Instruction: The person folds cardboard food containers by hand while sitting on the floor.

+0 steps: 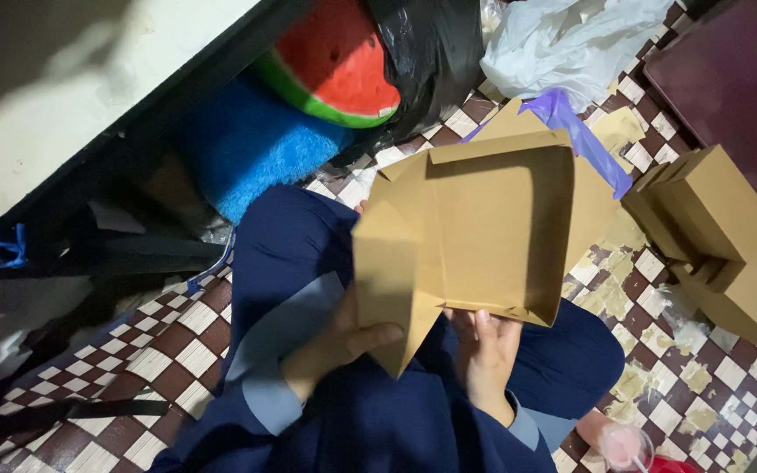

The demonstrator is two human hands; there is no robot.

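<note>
A half-folded brown cardboard box (475,236), matte and creased, is held over the lap. The left hand (348,342) grips its near-left flap, fingers closed; the right hand (488,350) clasps its near edge. Folded boxes (720,228) lie at right on the checkered floor (177,342).

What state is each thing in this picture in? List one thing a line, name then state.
Brown cardboard box: half folded, open, held up over the lap.
Left hand: gripping the box's unfolded corner flap.
Right hand: holding the box's lower edge.
Folded boxes: nested in a stack lying on the floor.
Flat cardboard blanks: unfolded, behind the held box.
Black bag: open around a watermelon-patterned cushion.
</note>
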